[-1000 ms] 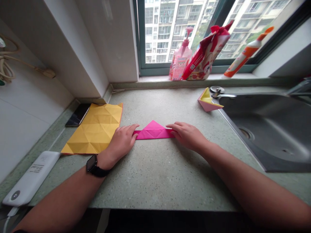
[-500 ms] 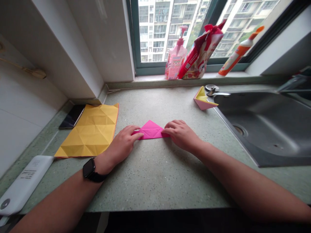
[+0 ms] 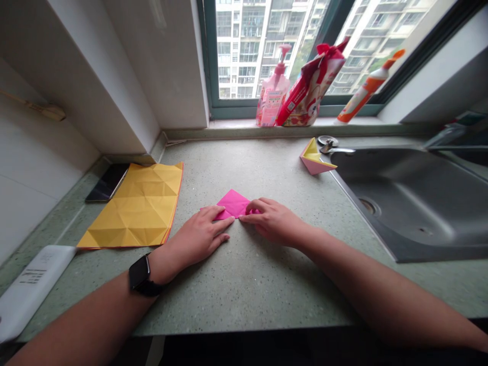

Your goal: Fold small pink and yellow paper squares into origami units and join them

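Currently, the folded pink paper is lying front and centre

From my end I'm viewing it on the speckled green countertop, in the middle of the work area, its upper point facing the window. I'm resting the left hand on the paper's left side: the fingers are stretching out over the pink surface, spread rather than gripping, and the thumb is lying apart from it, over the bare countertop. With the right hand I'm pinching the paper's right end, thumb at the lower edge and curled fingers above; those fingers are partly hiding that end from me. The fingertips of the two hands are coming near each other. A black watch is circling the left wrist.

Off to the left I'm seeing creased yellow sheets, with a dark phone lying against their far left side and a white device lying by their near left corner. Over to the right, a yellow-and-pink folded shape is sitting just beside the steel sink, and a round metal fitting is lying behind it. Along the windowsill, a pink pump bottle is standing, a red bag is sitting right beside it, and an orange-and-white bottle is standing farther right
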The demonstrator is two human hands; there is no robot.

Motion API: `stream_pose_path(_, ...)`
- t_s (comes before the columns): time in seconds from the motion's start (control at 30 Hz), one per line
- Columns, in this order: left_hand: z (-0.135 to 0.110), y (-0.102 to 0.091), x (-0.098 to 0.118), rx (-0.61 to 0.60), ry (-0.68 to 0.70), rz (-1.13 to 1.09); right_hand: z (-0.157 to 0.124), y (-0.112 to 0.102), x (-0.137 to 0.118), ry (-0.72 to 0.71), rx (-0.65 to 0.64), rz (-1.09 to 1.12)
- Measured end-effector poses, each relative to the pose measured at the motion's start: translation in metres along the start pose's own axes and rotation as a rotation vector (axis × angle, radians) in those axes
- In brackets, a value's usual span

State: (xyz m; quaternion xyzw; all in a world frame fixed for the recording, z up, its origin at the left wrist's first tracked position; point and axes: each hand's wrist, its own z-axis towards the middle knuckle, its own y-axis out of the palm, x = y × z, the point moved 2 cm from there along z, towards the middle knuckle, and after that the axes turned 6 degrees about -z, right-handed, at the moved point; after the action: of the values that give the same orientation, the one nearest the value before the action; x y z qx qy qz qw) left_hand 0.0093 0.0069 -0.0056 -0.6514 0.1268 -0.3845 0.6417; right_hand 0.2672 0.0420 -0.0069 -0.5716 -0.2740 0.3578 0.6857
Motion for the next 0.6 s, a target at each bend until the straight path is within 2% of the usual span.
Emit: stream_pose_path(0.6,0.003,-0.002,0.007,-0.024,-0.054,0.093,0.002,-0.006,-0.014,0.075,-0.072,-0.056)
